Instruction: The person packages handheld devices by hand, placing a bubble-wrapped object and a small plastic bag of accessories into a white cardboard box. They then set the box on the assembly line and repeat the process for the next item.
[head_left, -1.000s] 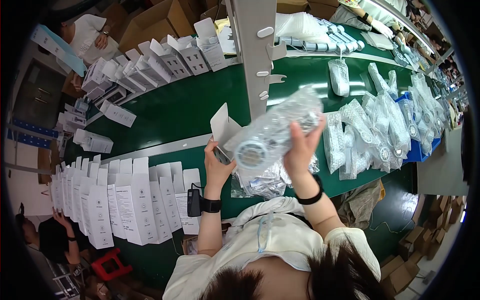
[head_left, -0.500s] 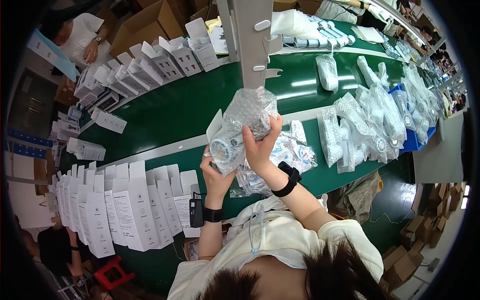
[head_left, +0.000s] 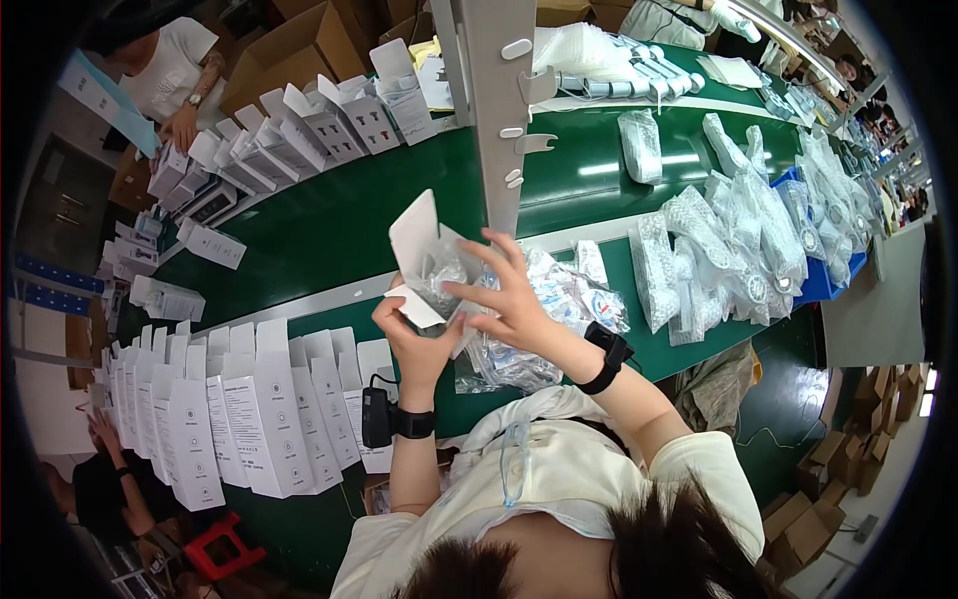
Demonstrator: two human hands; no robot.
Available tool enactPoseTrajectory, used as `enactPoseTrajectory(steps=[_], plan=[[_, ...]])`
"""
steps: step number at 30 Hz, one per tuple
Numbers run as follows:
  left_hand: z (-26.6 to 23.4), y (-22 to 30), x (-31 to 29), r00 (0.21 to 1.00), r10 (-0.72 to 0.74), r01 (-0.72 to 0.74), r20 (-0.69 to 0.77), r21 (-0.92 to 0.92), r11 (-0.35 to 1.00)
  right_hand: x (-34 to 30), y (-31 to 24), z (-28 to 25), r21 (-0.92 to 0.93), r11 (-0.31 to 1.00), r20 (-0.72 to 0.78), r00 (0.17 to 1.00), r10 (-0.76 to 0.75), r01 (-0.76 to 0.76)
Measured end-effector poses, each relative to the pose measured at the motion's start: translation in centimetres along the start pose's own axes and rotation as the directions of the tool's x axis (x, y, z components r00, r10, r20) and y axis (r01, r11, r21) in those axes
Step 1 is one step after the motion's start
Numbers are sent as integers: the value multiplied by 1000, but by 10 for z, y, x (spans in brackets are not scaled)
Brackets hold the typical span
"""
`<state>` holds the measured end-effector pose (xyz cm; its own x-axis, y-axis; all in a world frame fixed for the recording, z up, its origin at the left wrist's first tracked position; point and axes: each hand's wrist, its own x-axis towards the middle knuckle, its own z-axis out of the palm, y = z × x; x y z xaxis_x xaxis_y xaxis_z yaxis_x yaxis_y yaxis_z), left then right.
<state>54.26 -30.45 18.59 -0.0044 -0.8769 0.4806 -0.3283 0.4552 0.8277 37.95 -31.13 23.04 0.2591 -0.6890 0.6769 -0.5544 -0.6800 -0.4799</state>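
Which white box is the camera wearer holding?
The open box in the left hand, bubble wrap showing inside; the other white boxes stand or lie apart from it.

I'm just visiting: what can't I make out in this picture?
All in the head view:
- The item inside the open white box: covered by bubble wrap and the box's sides.
- Part of the left hand: behind the box.
- What the clear plastic bags hold: blurred by creases and glare.
- The inside of the blue bin: hidden by heaped wrapped items.
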Motion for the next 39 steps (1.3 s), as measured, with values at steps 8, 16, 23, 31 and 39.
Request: enactPoseTrajectory(steps=[8, 16, 23, 31, 39], plan=[[-28, -58, -16, 979, -204, 201, -11, -138, 970, -111, 158, -23, -639, 390, 70, 454, 888, -663], [-37, -15, 13, 991, -134, 126, -8, 402, 907, -87, 119, -41, -113, 749, -241, 749, 617, -653], [-41, -21, 30, 957, -291, 263, 10, 395, 880, 6, 3, 46, 284, 955, -149, 988, -37, 79], [-51, -38, 22, 952, -264, 296, -158, 238, 925, 14, 8, 54, -27, 965, 252, 936, -245, 260], [-68, 18, 23, 979, -161, 198, -127, 372, 907, -26, 56, 122, 557, 661, 376, 862, 340, -504]])
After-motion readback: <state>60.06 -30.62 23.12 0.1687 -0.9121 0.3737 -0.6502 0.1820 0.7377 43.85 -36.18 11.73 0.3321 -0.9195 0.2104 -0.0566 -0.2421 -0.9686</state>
